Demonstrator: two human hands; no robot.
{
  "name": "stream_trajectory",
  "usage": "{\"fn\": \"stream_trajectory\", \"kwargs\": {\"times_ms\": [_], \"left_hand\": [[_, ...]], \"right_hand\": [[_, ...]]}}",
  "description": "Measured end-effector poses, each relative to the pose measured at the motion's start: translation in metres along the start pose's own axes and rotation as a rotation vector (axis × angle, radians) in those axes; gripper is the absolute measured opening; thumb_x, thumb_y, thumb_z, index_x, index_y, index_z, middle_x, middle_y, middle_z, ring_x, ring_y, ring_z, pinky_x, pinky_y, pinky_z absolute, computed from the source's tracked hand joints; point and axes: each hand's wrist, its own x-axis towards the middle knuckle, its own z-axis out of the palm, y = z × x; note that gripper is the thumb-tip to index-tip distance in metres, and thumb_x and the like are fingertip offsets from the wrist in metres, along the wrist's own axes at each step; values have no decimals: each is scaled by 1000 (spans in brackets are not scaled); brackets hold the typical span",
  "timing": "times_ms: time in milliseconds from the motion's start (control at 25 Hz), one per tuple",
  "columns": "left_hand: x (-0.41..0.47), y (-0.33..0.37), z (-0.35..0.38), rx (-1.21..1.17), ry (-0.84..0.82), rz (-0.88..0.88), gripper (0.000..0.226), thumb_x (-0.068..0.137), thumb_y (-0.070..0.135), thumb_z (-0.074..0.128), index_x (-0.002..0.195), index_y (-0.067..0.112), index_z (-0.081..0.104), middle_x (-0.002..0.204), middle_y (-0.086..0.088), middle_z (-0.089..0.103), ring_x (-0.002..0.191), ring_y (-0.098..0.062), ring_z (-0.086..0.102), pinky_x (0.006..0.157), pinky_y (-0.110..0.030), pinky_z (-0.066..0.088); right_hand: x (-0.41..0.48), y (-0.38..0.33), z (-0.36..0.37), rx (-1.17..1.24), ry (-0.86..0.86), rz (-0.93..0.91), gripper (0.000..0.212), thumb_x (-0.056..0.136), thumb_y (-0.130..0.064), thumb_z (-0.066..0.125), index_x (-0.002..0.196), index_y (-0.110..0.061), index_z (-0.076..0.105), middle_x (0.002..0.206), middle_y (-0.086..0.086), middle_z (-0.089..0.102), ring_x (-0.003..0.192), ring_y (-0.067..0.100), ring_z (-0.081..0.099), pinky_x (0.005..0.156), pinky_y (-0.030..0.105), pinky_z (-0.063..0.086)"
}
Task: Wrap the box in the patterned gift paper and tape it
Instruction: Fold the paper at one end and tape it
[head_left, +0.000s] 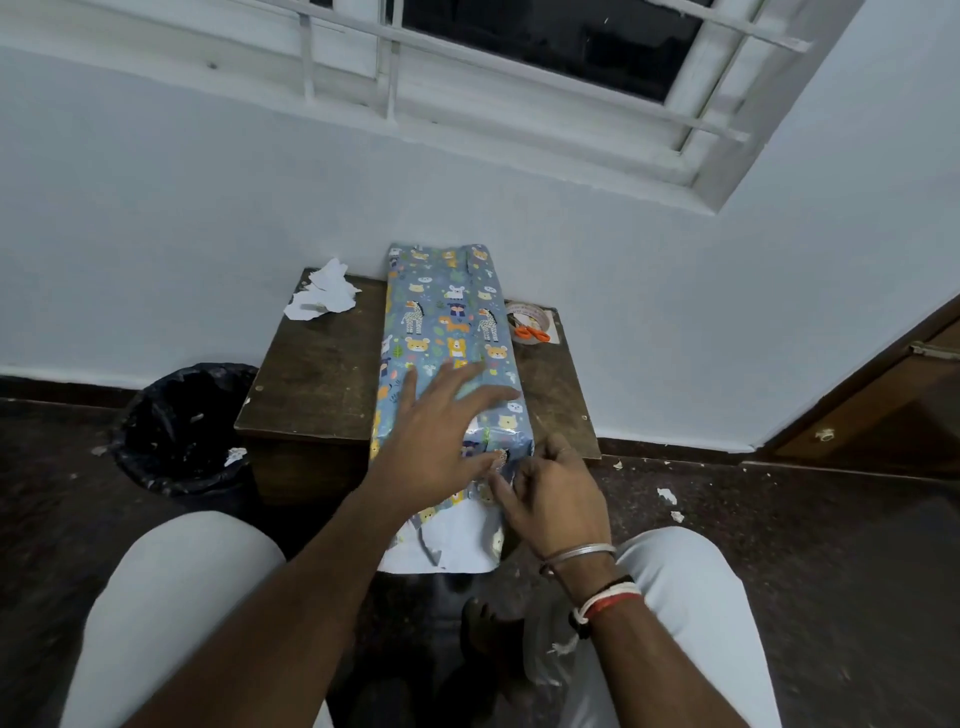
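Note:
A long box (447, 322) wrapped in blue animal-patterned gift paper lies lengthwise on a small dark wooden table (311, 374), its far end against the wall. My left hand (441, 421) presses flat on the top of the box near its front end, fingers spread. My right hand (550, 493) pinches the paper at the near right corner of the box. Loose paper (441, 540) hangs off the front end, its white underside showing. A tape roll (524, 314) and orange-handled scissors (532, 332) lie on the table right of the box.
Crumpled white paper scraps (324, 293) sit on the table's far left corner. A black-lined bin (187, 431) stands on the floor at the left. Small scraps (667, 496) litter the dark floor at the right. My knees in pale trousers flank the table.

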Motion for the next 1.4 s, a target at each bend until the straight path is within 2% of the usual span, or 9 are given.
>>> {"fn": "stream_trajectory", "kwargs": {"times_ms": [160,360,480,640,760,920,1080,1240,1400], "left_hand": [[-38,-22,-19,-199,378,-214,74,72,31,91,138,32,58,151,0,39,141,-18,42,114,-42,39],[-70,-31,-15,-240,346,-608,84,69,28,93,143,26,54,131,-5,47,103,-11,55,95,-36,52],[-73,-33,-6,-238,369,-663,66,71,31,90,132,28,65,105,-1,61,90,-17,64,85,-41,58],[-69,-25,-6,-242,432,-733,50,71,26,90,118,27,74,72,8,67,72,-10,65,71,-32,55],[-70,-18,-5,-224,434,-725,37,77,25,87,112,27,76,60,17,65,63,7,61,62,-20,47],[-72,-14,-3,-88,423,-689,20,88,36,74,104,25,76,50,9,59,59,-5,61,61,-25,46],[-68,-14,-2,-12,406,-687,23,90,24,68,112,19,76,51,5,60,61,-20,66,65,-34,55],[-69,-18,2,-43,411,-684,29,89,22,69,118,21,73,52,4,62,62,-14,65,65,-29,52],[-75,-21,7,-95,365,-675,39,87,21,67,125,24,68,83,5,76,81,-18,72,72,-32,57]], "right_hand": [[16,-6,2,-144,96,-107,37,79,-37,82,95,-19,54,100,5,54,86,31,55,63,36,45],[34,-15,6,-193,-2,-365,68,71,-29,86,133,-31,57,128,3,56,121,32,51,100,45,47],[44,-28,16,-224,-58,-453,72,71,-34,86,135,-33,54,132,3,55,119,29,51,97,44,49],[44,-41,26,-273,-37,-421,78,70,-51,83,140,-40,50,138,0,52,113,31,50,97,48,43],[45,-46,30,-268,18,-390,78,67,-54,83,137,-41,52,137,0,53,109,31,50,95,47,41],[45,-46,34,-255,59,-376,82,63,-53,87,137,-42,53,135,1,54,109,31,50,93,47,44],[44,-48,38,-262,84,-379,86,63,-54,87,140,-45,51,136,3,55,107,32,51,93,48,43],[43,-52,41,-281,113,-373,93,57,-56,88,142,-42,52,136,4,56,104,33,53,94,47,37],[41,-55,44,-288,126,-366,86,65,-54,83,143,-38,53,139,7,56,107,36,54,94,50,39]]}}
